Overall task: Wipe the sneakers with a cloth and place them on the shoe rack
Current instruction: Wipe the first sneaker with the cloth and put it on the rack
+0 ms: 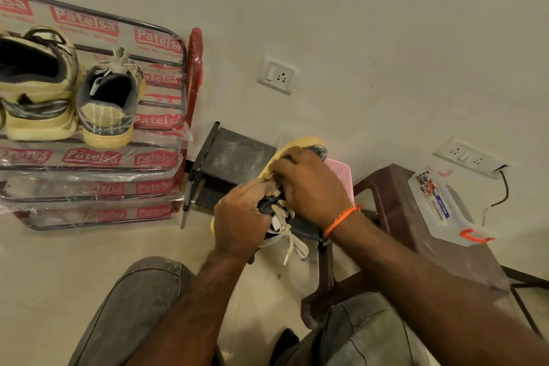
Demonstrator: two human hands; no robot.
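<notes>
A yellow-soled sneaker (300,142) with white laces is held in front of me, over a dark low stand. My left hand (240,217) grips its near side by the laces. My right hand (309,184), with an orange thread at the wrist, curls over its top. No cloth is visible; the hands hide most of the shoe. The shoe rack (166,38), wrapped in printed plastic, stands at the left against the wall. Two sneakers sit on its top shelf: a large one (35,89) at the far left and a smaller one (110,104) beside it, heels toward me.
A dark stand (234,151) sits behind the held shoe, with a pink basket (341,172) beside it. A brown plastic stool (395,205) at the right carries a clear box (439,208) with an orange latch. Wall sockets (279,74) and a cable are on the wall.
</notes>
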